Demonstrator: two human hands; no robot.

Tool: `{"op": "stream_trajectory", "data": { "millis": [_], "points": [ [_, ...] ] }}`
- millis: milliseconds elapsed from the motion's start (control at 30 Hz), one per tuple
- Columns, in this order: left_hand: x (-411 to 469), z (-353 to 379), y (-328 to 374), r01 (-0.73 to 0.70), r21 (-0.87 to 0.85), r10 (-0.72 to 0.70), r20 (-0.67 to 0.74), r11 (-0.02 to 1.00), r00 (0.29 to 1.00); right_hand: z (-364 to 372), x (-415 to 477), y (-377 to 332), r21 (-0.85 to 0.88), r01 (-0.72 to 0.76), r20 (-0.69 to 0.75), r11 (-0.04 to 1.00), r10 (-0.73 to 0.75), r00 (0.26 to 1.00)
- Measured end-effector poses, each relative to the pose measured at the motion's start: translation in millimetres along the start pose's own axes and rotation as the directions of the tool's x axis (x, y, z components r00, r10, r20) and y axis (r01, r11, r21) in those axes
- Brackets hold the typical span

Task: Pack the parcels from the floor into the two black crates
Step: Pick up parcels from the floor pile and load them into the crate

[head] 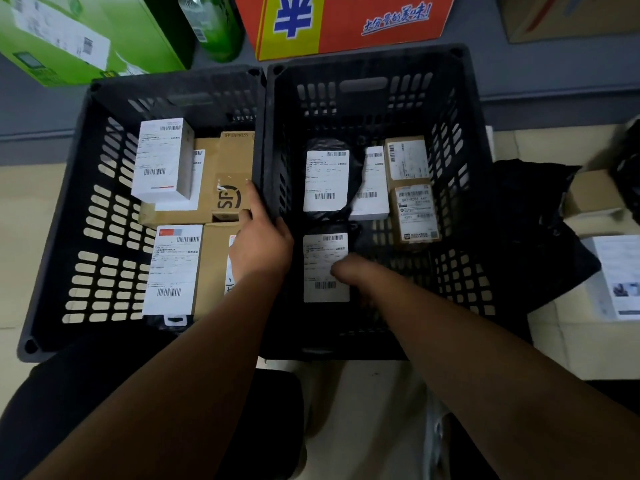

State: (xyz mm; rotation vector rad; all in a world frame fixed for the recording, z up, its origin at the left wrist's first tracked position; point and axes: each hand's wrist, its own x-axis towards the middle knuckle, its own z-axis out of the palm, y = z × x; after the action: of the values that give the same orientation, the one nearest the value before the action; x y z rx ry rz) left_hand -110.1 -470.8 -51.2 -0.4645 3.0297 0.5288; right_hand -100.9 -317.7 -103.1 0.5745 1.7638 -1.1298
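Parcels are packed in both crates, and more wait on the floor off to 3 o'clock. The right crate [370, 67] is the bigger in view and stands hard against the left crate [65, 216], the two touching along one shared wall.

Outside the right crate's 3 o'clock wall lies a slack black bag [530, 216]. Past it, further toward 3 o'clock, are a brown box [594, 199] and a white-labelled parcel [616, 275], all on the floor.

Inside the right crate, at its 6 o'clock end, a black bagged parcel [325, 251] lies flat, label up, its long axis running 12 to 6.

The right hand [349, 271] is down on that parcel's 3 o'clock edge. Its fingers are hidden below the wrist, so I cannot tell whether it grips or only presses.

The left hand [259, 244] rests on the shared wall, fingers stretched toward 12 o'clock beside the SF box [230, 199], holding nothing.

The floor parcels all lie at 3 o'clock of the right hand, with the crate wall between, so the right hand looks much the nearer for the coming pick.
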Motion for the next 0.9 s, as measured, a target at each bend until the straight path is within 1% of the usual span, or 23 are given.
{"op": "stream_trajectory", "data": {
  "millis": [67,133,200,267,333,367,400,433,467,500,533,567,600,633,667,700,767,800,833,867,900],
  "points": [
    [-0.5,-1.7,-0.1,-0.004,-0.013,0.004,0.012,1.0,1.0,-14.6,-22.5,-15.4,-0.028,0.063,-0.036,0.998,-0.064,0.997],
    [-1.9,-5.4,1.6,-0.007,-0.019,0.008,0.057,1.0,0.998,-43.0,-51.9,-32.8,-0.08,0.105,-0.133,0.991,-0.115,0.984],
    [-3.3,-11.2,4.9,0.016,-0.012,-0.014,0.133,1.0,0.991,-81.0,-83.3,-48.8,-0.064,0.121,-0.23,0.991,-0.133,0.964],
    [-1.1,-20.1,13.4,0.102,0.014,-0.102,0.252,0.995,0.962,-123.7,-118.5,-57.8,-0.073,0.149,-0.306,0.986,-0.165,0.938],
    [3.8,-33.5,27.0,0.191,0.123,-0.223,0.361,0.974,0.905,-166.3,-153.2,-57.0,-0.097,0.205,-0.408,0.974,-0.227,0.884],
    [5.2,-41.0,35.7,0.193,0.185,-0.249,0.357,0.964,0.9,-185.6,-169.6,-50.8,-0.092,0.246,-0.456,0.965,-0.261,0.851],
    [5.0,-47.3,46.7,0.171,0.225,-0.238,0.317,0.959,0.918,-202.7,-185.4,-41.1,-0.066,0.295,-0.5,0.953,-0.287,0.817],
    [2.6,-51.9,60.3,0.119,0.248,-0.186,0.264,0.961,0.946,-218.3,-199.1,-27.1,-0.016,0.332,-0.536,0.943,-0.288,0.794],
    [-2.3,-53.9,76.9,0.036,0.25,-0.096,0.233,0.968,0.968,-232.4,-209.4,-9.4,0.047,0.351,-0.559,0.935,-0.267,0.785],
    [-10.1,-52.5,96.1,-0.067,0.215,0.013,0.241,0.974,0.97,-244.1,-217.9,11.7,0.114,0.349,-0.567,0.93,-0.228,0.791],
    [-20.8,-47.8,117.8,-0.162,0.139,0.116,0.289,0.977,0.95,-254.1,-222.2,35.5,0.181,0.328,-0.565,0.927,-0.175,0.806],
    [-33.2,-40.0,139.4,-0.199,0.003,0.185,0.355,0.98,0.916,-261.9,-222.7,61.1,0.246,0.299,-0.56,0.922,-0.116,0.82],
    [-47.6,-30.7,161.1,-0.155,-0.171,0.217,0.438,0.973,0.873,-267.2,-220.8,87.0,0.312,0.267,-0.557,0.912,-0.052,0.829],
    [-64.1,-19.5,181.6,-0.044,-0.339,0.229,0.527,0.94,0.819,-269.3,-217.8,113.0,0.381,0.235,-0.552,0.894,0.016,0.834],
    [-81.3,-9.1,200.2,0.086,-0.452,0.229,0.596,0.888,0.77,-269.3,-212.5,138.8,0.446,0.203,-0.546,0.872,0.085,0.833],
    [-97.6,2.0,217.2,0.197,-0.508,0.215,0.641,0.839,0.736,-267.3,-205.0,162.5,0.502,0.172,-0.533,0.848,0.146,0.834],
    [-126.5,27.9,245.3,0.309,-0.536,0.186,0.68,0.785,0.709,-258.5,-187.3,205.8,0.575,0.131,-0.498,0.807,0.219,0.839],
    [-139.3,42.5,255.3,0.34,-0.533,0.16,0.685,0.775,0.711,-254.3,-177.0,224.4,0.568,0.113,-0.493,0.815,0.228,0.84],
    [-150.0,56.8,261.1,0.351,-0.517,0.123,0.678,0.781,0.725,-249.6,-166.3,240.9,0.523,0.081,-0.496,0.849,0.226,0.838],
    [-158.6,69.9,263.2,0.33,-0.48,0.082,0.656,0.813,0.75,-244.0,-156.4,253.6,0.47,0.044,-0.494,0.881,0.221,0.841],
    [-164.8,80.2,261.4,0.275,-0.428,0.055,0.616,0.861,0.786,-239.0,-146.2,263.6,0.431,0.011,-0.485,0.902,0.221,0.846]
  ]
}}
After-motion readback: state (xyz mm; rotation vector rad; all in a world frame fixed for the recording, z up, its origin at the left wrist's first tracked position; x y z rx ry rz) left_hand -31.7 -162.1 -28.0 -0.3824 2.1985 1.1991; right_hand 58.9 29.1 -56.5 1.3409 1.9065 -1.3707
